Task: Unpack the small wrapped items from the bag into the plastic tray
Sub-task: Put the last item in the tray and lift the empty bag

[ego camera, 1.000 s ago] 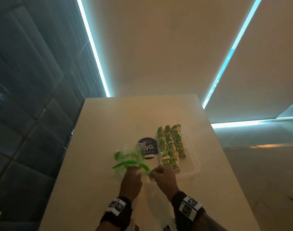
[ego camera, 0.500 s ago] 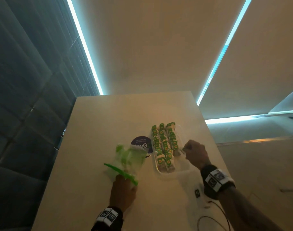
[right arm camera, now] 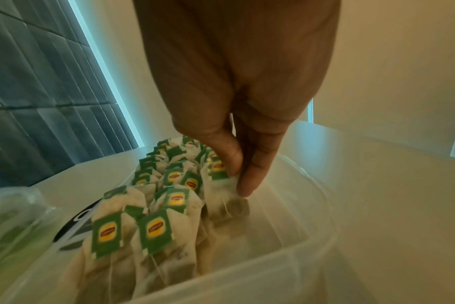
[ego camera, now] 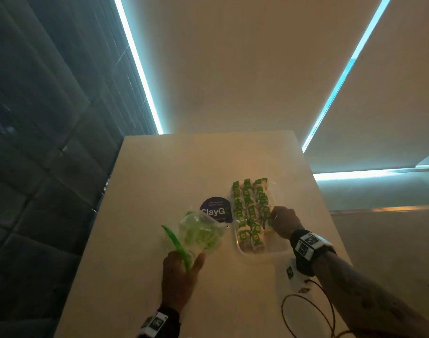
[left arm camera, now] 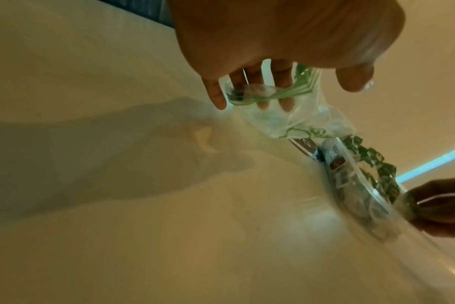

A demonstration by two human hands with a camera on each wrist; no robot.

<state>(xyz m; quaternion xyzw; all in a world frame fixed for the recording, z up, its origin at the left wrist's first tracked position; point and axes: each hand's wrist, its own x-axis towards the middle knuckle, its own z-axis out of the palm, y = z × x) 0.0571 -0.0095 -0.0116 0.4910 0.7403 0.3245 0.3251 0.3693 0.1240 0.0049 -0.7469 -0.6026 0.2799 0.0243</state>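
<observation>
A clear plastic bag [ego camera: 198, 234] with a green zip strip lies on the table left of the tray; my left hand [ego camera: 181, 272] holds its open mouth, fingers [left arm camera: 262, 90] curled round the rim of the bag [left arm camera: 299, 117]. The clear plastic tray [ego camera: 279, 248] holds rows of tea bags [ego camera: 247, 211] with green and yellow tags. My right hand [ego camera: 280, 222] reaches into the tray's right side and pinches one tea bag [right arm camera: 222, 185] between thumb and fingers [right arm camera: 255, 174], standing it against the row. The tray's [right arm camera: 286, 267] right part is bare.
A round dark sticker [ego camera: 217, 209] reading "ClayG" lies on the table between bag and tray. A thin black cable [ego camera: 308, 311] loops near the front right edge. The table [ego camera: 184, 167] ends at a dark panelled wall on the left and drops off on the right.
My right hand left the bag's mouth, swung right to the tray and now lowers a tea bag into its right side. My left hand kept hold of the bag.
</observation>
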